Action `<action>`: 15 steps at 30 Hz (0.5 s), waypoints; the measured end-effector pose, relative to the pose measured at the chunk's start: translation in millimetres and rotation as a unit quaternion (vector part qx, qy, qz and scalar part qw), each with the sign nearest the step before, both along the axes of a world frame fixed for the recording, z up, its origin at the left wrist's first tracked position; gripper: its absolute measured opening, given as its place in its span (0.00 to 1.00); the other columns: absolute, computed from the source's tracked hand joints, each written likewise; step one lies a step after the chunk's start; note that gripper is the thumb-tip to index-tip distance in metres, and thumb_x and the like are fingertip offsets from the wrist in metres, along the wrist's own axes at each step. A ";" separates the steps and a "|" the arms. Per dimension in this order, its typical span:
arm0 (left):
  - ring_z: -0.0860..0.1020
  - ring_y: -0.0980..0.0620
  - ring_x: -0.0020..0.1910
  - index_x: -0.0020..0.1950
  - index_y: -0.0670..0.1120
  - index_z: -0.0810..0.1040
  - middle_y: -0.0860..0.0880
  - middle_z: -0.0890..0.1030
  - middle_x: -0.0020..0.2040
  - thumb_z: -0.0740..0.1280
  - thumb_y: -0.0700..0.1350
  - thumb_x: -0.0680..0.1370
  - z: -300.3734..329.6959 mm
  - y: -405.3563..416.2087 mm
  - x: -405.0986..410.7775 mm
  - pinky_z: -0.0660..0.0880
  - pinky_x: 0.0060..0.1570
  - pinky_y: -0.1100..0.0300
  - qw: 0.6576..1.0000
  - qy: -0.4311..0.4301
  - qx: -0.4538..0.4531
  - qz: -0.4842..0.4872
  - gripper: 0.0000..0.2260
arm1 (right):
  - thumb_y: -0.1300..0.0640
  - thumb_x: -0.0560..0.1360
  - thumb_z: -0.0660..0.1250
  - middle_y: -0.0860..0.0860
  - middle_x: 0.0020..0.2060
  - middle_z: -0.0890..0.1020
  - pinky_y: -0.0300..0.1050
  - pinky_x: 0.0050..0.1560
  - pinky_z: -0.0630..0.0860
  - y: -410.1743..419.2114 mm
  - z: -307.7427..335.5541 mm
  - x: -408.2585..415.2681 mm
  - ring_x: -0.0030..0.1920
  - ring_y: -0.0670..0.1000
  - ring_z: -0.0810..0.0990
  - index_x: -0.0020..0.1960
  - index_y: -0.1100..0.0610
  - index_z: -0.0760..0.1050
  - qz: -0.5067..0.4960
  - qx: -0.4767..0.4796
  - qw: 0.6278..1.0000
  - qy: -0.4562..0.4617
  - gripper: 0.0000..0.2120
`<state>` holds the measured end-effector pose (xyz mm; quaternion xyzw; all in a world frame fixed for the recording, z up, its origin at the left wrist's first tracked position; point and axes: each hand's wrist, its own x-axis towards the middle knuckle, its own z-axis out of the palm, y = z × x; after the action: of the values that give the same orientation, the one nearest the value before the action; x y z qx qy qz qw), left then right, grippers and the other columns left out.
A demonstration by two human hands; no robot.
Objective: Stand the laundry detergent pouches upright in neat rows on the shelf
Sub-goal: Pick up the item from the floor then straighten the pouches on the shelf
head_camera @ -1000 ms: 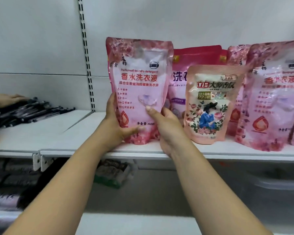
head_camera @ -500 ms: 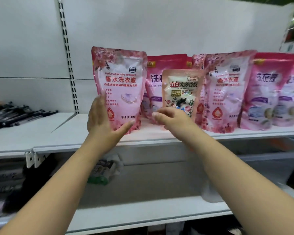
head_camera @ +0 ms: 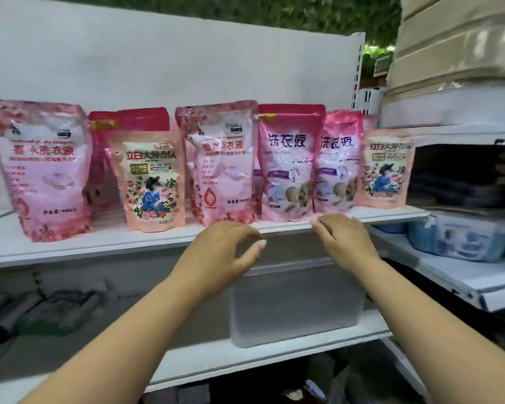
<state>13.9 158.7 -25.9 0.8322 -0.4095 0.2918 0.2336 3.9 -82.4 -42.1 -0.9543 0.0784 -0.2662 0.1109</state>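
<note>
Detergent pouches (head_camera: pixel 222 164) stand along the white shelf (head_camera: pixel 70 249). Left hand (head_camera: pixel 216 258) and right hand (head_camera: pixel 344 243) hover near its edge, fingers loosely curled, seemingly empty; next, straighten the right-side pouches.

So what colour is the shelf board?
White shelf, clearest in the head view.

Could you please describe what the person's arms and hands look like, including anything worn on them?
Both forearms are bare, with no sleeves in view. The left hand and right hand wear no gloves, and no rings, watch or bracelets are visible. The fingernails look short and unpainted.
</note>
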 end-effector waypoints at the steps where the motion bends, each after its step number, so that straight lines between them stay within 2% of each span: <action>1: 0.76 0.52 0.51 0.54 0.48 0.80 0.51 0.81 0.50 0.51 0.63 0.71 -0.9 -21.0 1.0 0.68 0.50 0.61 1.000 -0.004 -0.002 0.003 0.27 | 0.43 0.78 0.49 0.54 0.69 0.69 0.45 0.68 0.55 -10.6 -4.8 0.6 0.70 0.52 0.63 0.68 0.56 0.68 0.037 0.022 0.999 0.009 0.26; 4: 0.75 0.48 0.56 0.58 0.45 0.78 0.47 0.80 0.55 0.48 0.62 0.71 -6.1 -74.5 12.2 0.67 0.56 0.58 0.999 -0.019 -0.012 0.032 0.31 | 0.49 0.82 0.48 0.50 0.74 0.59 0.40 0.71 0.45 -30.4 -0.2 -2.8 0.74 0.47 0.53 0.73 0.54 0.59 0.135 0.067 0.987 0.055 0.22; 7: 0.73 0.43 0.60 0.61 0.45 0.76 0.43 0.77 0.59 0.49 0.61 0.72 -23.2 -109.2 29.1 0.64 0.61 0.53 0.994 0.007 0.008 0.109 0.30 | 0.49 0.82 0.47 0.51 0.74 0.58 0.38 0.70 0.47 -45.5 16.8 -11.9 0.74 0.47 0.53 0.74 0.55 0.58 0.189 0.078 0.974 0.100 0.22; 9: 0.73 0.41 0.55 0.59 0.47 0.76 0.41 0.78 0.54 0.51 0.60 0.75 -44.1 -120.6 37.0 0.62 0.58 0.52 0.986 -0.018 0.025 0.166 0.25 | 0.48 0.81 0.48 0.51 0.74 0.59 0.38 0.70 0.48 -48.3 19.5 -14.6 0.74 0.47 0.54 0.73 0.55 0.59 0.216 0.051 0.969 0.110 0.23; 11: 0.68 0.44 0.53 0.58 0.50 0.72 0.41 0.78 0.51 0.52 0.58 0.76 -57.0 -130.3 39.1 0.58 0.57 0.51 0.977 -0.042 0.015 0.209 0.18 | 0.47 0.81 0.50 0.52 0.73 0.63 0.40 0.70 0.53 -59.8 15.8 -12.9 0.73 0.49 0.59 0.72 0.57 0.63 0.233 0.070 0.965 0.097 0.23; 13: 0.64 0.47 0.54 0.56 0.52 0.71 0.41 0.76 0.51 0.54 0.57 0.74 -59.2 -136.9 41.7 0.53 0.58 0.55 0.975 -0.038 -0.020 0.220 0.16 | 0.47 0.79 0.56 0.53 0.65 0.74 0.42 0.63 0.64 -80.3 14.2 -12.1 0.65 0.50 0.71 0.65 0.57 0.72 0.212 0.158 0.964 0.024 0.20; 14: 0.63 0.49 0.54 0.56 0.52 0.72 0.41 0.75 0.51 0.54 0.58 0.73 -57.7 -137.9 42.6 0.50 0.58 0.57 0.975 -0.033 -0.029 0.220 0.17 | 0.49 0.78 0.59 0.53 0.57 0.79 0.42 0.55 0.69 -93.1 15.9 -13.0 0.57 0.51 0.75 0.59 0.57 0.77 0.175 0.218 0.959 -0.038 0.17; 15: 0.63 0.49 0.55 0.56 0.53 0.72 0.40 0.75 0.52 0.54 0.58 0.73 -57.4 -139.5 43.0 0.48 0.58 0.59 0.974 -0.042 -0.030 0.219 0.17 | 0.50 0.77 0.62 0.53 0.48 0.81 0.41 0.46 0.70 -109.5 18.5 -14.1 0.49 0.50 0.76 0.52 0.57 0.79 0.130 0.269 0.949 -0.101 0.13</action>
<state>57.0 19.2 -83.4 0.8814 -0.2179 0.3823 0.1715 -10.1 -191.9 -23.6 -0.8590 0.0110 -0.3133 0.4048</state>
